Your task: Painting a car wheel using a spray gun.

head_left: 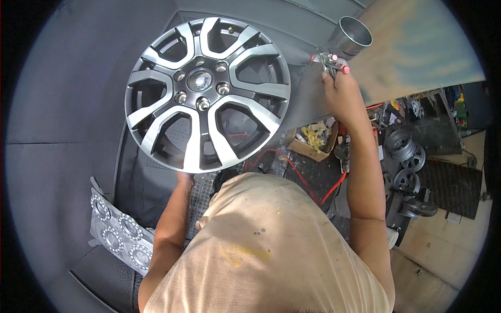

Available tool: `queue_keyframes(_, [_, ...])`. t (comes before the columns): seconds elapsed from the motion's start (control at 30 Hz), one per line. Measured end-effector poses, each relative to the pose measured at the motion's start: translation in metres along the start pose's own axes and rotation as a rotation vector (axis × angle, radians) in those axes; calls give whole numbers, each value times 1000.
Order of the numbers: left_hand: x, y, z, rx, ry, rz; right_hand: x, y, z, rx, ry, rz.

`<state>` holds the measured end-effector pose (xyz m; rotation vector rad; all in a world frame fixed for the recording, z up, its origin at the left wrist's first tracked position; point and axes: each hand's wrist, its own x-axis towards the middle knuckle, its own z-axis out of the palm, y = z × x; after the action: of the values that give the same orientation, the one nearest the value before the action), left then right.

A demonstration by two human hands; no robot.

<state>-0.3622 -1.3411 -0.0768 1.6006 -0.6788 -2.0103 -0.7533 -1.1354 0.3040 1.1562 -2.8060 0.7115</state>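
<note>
A silver and dark grey alloy wheel (193,146) fills the upper middle of the head view, its spoked face toward me. My left hand (185,179) reaches to the wheel's lower edge. Only its wrist end shows; the fingers are hidden behind the rim. To the right of the wheel, my right hand (343,94) is closed round a metal spray gun (329,58) with red-tipped knobs. The gun's metal cup (344,44) tilts up and to the right. A gap separates the gun from the wheel's right side.
Grey panels surround the left and back; a paint-stained board (412,57) stands right. A perforated metal plate (121,232) leans lower left. On the floor lie a red hose (297,169) and a cardboard box (308,150) with rags. Several wheels (406,181) are stacked at right.
</note>
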Motion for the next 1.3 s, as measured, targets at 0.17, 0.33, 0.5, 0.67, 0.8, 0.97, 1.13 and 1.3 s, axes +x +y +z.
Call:
queue_keyframes(0.17, [0,30,0,10,-38,123,9,6,8,43,50,-47])
queue_keyframes(0.33, [3,44,0,-248,-95,165,4,-10,8,-57,0,-29])
queue_keyframes(0.5, [-30,28,15,-192,0,135,-13,-33,6,46,-70,-54])
queue_keyframes(0.67, [-44,-27,18,28,79,-115,-23,-56,5,111,-193,-39])
queue_keyframes(0.8, [-57,-50,36,-1,-39,-200,-20,-60,16,145,-232,-159])
queue_keyframes(0.97, [-74,-35,57,-3,-75,-207,-9,-69,29,152,-257,-253])
queue_keyframes(1.13, [-65,-31,46,10,-8,-184,3,-63,38,162,-88,-301])
queue_keyframes(1.3, [-53,-26,39,49,25,-121,10,-51,27,98,-32,-249])
